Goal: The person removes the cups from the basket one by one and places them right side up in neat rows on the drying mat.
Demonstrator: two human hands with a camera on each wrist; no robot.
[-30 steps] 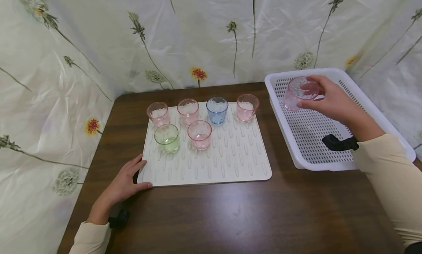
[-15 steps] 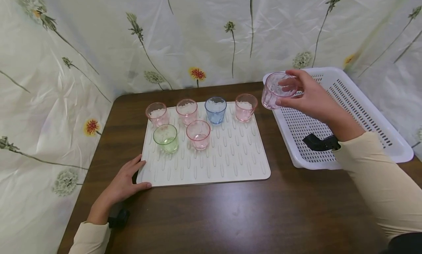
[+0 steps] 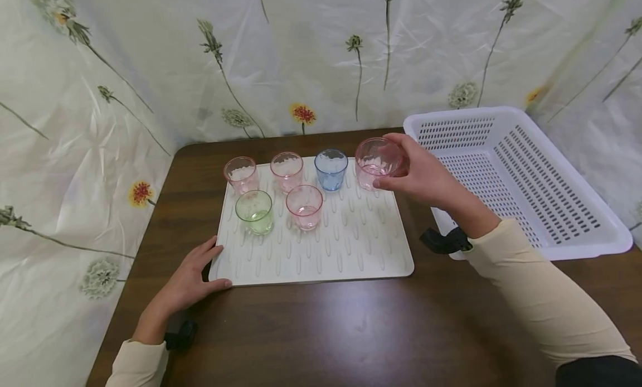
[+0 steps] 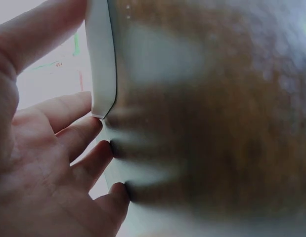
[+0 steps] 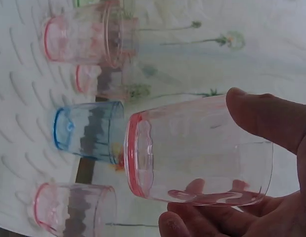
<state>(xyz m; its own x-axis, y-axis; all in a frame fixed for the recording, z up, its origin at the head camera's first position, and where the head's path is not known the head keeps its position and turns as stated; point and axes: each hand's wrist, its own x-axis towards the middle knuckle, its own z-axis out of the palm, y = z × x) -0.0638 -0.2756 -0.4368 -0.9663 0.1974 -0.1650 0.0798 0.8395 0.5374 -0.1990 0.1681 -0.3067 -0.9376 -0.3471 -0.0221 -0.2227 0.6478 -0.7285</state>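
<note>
My right hand (image 3: 428, 175) holds a clear pink glass (image 5: 202, 148) by its side, thumb on one side and fingers on the other, above the back right of a white ridged mat (image 3: 346, 247). The held glass overlaps another pink glass (image 5: 73, 210) standing behind it. Also upright on the mat are a blue glass (image 3: 331, 172), a green glass (image 3: 254, 213) and several more pink glasses, one of them in front (image 3: 304, 208). My left hand (image 3: 183, 284) touches the mat's near left corner with spread fingers, thumb along the front edge.
A white perforated plastic basket (image 3: 609, 214) stands right of the mat on the dark wooden table (image 3: 321, 331), partly behind my right forearm. A flower-print curtain (image 3: 321, 58) hangs behind the table and along its left side.
My right hand has carried the pink glass leftward from over the basket to above the mat's back right corner. The left hand has stayed at the mat's corner.
</note>
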